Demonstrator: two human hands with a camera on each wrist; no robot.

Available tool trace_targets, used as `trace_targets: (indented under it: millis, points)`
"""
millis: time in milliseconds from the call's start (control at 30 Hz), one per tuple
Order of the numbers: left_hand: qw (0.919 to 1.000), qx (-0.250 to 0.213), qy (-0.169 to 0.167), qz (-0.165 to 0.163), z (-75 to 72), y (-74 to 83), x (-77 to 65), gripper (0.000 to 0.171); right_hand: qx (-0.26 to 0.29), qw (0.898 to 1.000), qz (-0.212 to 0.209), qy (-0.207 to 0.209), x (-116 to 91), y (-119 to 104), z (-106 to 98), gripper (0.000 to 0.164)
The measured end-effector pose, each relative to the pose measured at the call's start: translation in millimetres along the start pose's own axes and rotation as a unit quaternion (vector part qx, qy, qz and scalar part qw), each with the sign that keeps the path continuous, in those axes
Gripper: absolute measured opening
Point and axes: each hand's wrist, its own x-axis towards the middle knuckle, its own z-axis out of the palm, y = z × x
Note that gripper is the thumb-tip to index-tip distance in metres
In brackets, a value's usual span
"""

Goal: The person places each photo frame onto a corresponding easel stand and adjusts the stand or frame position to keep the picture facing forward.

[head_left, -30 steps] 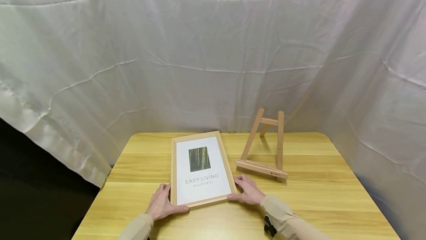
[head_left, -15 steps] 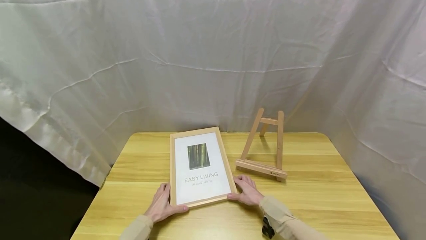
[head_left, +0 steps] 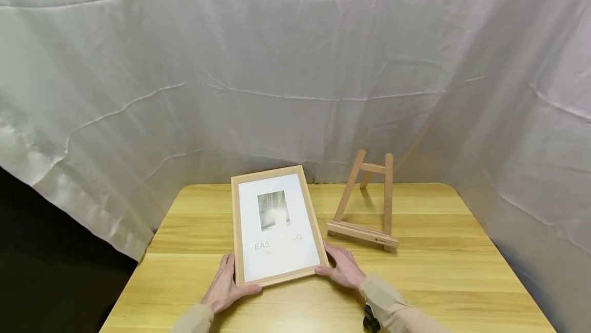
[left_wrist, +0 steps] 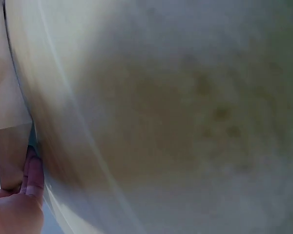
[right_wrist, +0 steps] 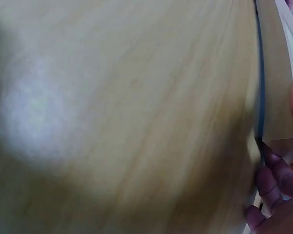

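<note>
A light wooden picture frame [head_left: 311,215] leans back over the table in the head view, its far edge raised. Glare covers part of its "EASY LIVING" print. My left hand [head_left: 224,288] grips the near left corner, thumb along the bottom edge and fingers by the side. At the near right corner my right hand [head_left: 342,267] holds on, thumb on the front edge. In the left wrist view, fingers [left_wrist: 34,175] curl at the frame corner [left_wrist: 12,151]. The right wrist view shows fingertips [right_wrist: 268,185] tucked beneath the frame's corner [right_wrist: 278,107].
A small wooden easel [head_left: 360,230] stands right of the frame, its ledge facing me and near my right hand. The wood-grain table [head_left: 438,281] has rounded far corners. Pale curtains [head_left: 295,66] hang behind and at the sides.
The far edge of the picture frame has risen, tilting it toward me, and glare has come onto the print. Both hands keep their hold at the near corners; the easel has stayed put.
</note>
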Motion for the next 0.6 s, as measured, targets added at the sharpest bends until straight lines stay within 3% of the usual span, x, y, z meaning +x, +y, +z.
trace_targets:
  millis: [200, 367, 600]
  points:
    - [0.9998, -0.011, 0.016, 0.008, 1.5, -1.8, -0.1, 0.122, 0.051, 0.997, -0.059, 0.0, 4.8, 0.8, 1.9, 0.081]
    - [0.9991, -0.014, 0.038, 0.014, 3.2, -1.2, 0.0, 0.124, 0.084, 0.996, -0.041, -0.001, 6.3, -1.1, 1.1, 0.081]
    - [0.9984, -0.025, 0.05, 0.008, 4.8, 1.4, 5.3, 0.127, 0.056, 0.997, -0.012, 0.042, 7.9, -2.3, 1.6, 0.084]
